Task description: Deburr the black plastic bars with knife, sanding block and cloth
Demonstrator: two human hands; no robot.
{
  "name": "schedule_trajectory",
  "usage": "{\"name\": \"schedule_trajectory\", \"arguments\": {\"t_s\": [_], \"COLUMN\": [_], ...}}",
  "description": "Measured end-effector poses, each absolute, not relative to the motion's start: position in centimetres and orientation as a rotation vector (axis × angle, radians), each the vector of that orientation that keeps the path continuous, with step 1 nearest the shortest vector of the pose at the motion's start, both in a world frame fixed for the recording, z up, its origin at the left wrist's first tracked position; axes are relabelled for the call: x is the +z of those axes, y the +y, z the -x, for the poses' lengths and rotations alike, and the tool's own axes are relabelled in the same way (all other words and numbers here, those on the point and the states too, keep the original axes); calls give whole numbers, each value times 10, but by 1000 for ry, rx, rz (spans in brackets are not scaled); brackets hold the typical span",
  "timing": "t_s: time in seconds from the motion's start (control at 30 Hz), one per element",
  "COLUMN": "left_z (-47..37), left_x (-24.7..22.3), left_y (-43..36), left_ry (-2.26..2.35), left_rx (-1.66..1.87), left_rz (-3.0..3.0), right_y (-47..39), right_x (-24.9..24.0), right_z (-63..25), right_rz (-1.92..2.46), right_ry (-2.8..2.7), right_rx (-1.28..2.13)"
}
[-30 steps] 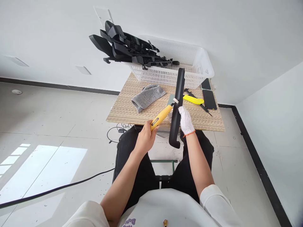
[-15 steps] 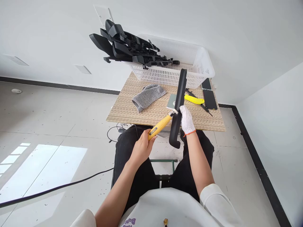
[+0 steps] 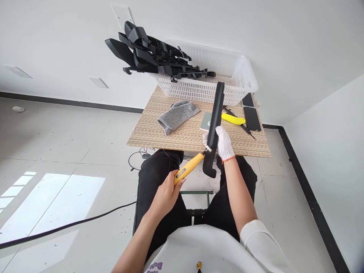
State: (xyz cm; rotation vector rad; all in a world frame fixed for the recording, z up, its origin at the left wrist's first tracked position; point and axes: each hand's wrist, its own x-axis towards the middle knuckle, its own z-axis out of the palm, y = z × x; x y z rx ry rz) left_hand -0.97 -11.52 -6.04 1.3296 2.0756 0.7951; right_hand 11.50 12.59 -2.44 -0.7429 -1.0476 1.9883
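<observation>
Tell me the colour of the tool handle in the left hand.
The tool handle in the left hand is yellow, clearest in the head view.

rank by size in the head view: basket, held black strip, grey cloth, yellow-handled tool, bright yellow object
White basket
Black strip and grey cloth, too alike in area to rank
Yellow-handled tool
Bright yellow object

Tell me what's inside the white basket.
Black parts lie piled in the white basket, jutting past its left end. Whatever lies beneath the pile is covered.
</observation>
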Motion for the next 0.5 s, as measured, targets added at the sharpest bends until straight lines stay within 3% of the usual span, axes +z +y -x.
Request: {"name": "schedule_trajectory", "arguments": {"t_s": [0.5], "left_z": [11], "left_x": [-57], "left_y": [-159], "left_ry": [2058], "left_rx": [703], "left_rz": [-1309], "right_y": [122], "right_x": [-19], "right_z": [-116], "right_rz": [822], "right_ry": [-1117], "right_rx": [1922]}}
